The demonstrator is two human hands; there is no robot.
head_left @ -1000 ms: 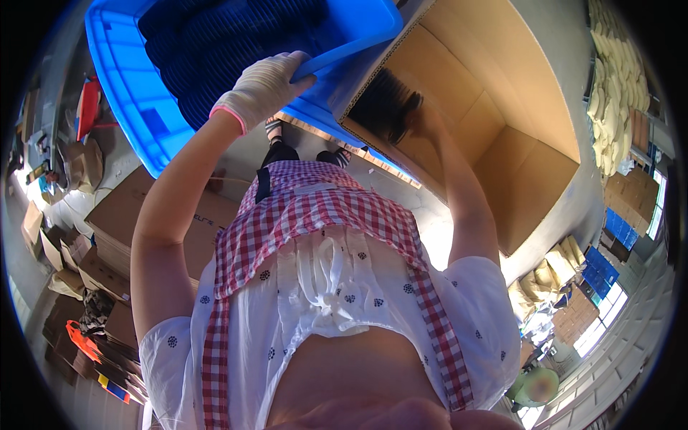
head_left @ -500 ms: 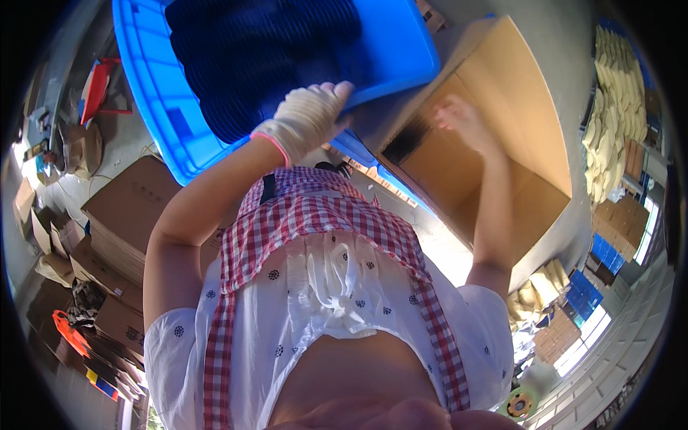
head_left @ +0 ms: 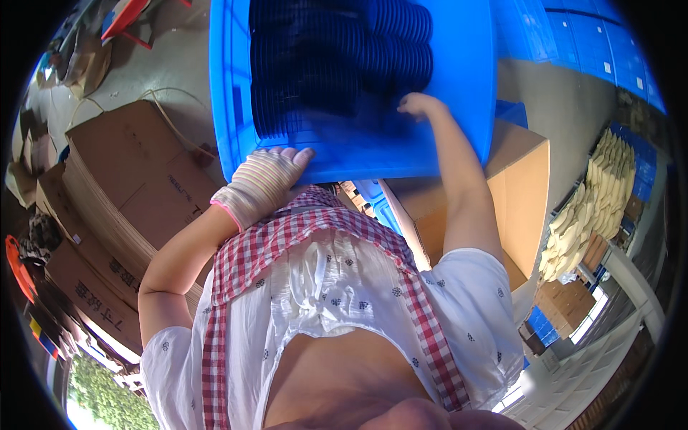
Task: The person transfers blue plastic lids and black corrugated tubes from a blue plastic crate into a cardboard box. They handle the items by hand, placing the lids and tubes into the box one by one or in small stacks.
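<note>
Blue crate (head_left: 459, 86) of stacked dark ribbed discs (head_left: 337, 57), braced at its near wall by both hands.

Near: left hand (head_left: 261, 183), in a striped work glove, lies flat with fingers spread against the crate's near lower rim, pressing rather than pinching. Right hand (head_left: 419, 106), bare, reaches over the wall to the edge of the disc stacks; whether its fingers close on a disc, I cannot tell. Judged step: steadying the crate while reaching for discs; a next move would need a firm pinch on one stack edge and the left palm kept set. Beyond, right: open cardboard box (head_left: 502, 208) just under the crate, its mouth free. Left: flat cartons (head_left: 136, 179) crowd the floor; more blue crates (head_left: 573, 36) far right leave a narrow concrete lane.
</note>
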